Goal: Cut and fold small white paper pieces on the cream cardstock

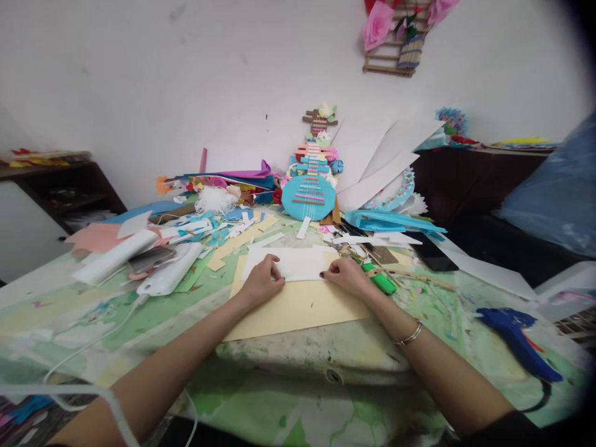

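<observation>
A white sheet of paper (302, 264) lies over a larger pale yellow sheet (293, 310) near the front of the table. My left hand (261, 282) is closed in a pinch at the near left part of the white paper. At its near right corner, the bent fingers of my right hand (345, 275) pinch the edge of the same paper. Just beyond my right hand lie scissors (352, 251), partly hidden, and a green object (382, 280).
A blue glue gun (516, 341) rests at the right and a black phone (433, 251) behind it. At the left are a white power bank with a cable (170, 270) and paper scraps. A blue paper lute (308, 197) leans against the wall.
</observation>
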Demonstrator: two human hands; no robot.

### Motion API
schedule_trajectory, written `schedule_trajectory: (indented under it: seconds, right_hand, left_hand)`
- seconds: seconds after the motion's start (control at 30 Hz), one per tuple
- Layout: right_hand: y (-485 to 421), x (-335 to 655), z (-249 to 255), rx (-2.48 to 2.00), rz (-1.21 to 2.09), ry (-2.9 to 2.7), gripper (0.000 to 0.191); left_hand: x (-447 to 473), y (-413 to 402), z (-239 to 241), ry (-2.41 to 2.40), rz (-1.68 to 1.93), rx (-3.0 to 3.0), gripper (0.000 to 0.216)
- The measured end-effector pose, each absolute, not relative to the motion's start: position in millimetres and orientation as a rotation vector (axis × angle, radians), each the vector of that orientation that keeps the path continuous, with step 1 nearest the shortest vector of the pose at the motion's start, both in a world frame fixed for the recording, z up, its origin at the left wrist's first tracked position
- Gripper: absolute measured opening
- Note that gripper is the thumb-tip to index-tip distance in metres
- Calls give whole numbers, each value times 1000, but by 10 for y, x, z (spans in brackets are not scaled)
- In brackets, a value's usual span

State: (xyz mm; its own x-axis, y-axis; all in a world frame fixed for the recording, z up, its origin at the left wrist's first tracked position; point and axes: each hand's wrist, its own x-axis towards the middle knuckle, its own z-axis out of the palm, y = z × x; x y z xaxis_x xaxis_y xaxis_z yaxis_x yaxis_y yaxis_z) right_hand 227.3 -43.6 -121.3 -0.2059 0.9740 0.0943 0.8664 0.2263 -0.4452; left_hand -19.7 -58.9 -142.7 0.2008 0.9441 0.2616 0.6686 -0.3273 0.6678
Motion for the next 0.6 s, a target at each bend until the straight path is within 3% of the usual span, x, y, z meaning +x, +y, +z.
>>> schedule_trajectory:
  seconds: [0.47,0.6]
  right_hand:
    - [-462,2264,-1256,-1709,366,-2099,14]
    - [-458,2269,-1280,-1699,364,-2096,14]
  left_hand:
    - [-144,-702,-1384,1296,792,2852,17]
    - [-72,-773,-1339,1135,508,3110,21]
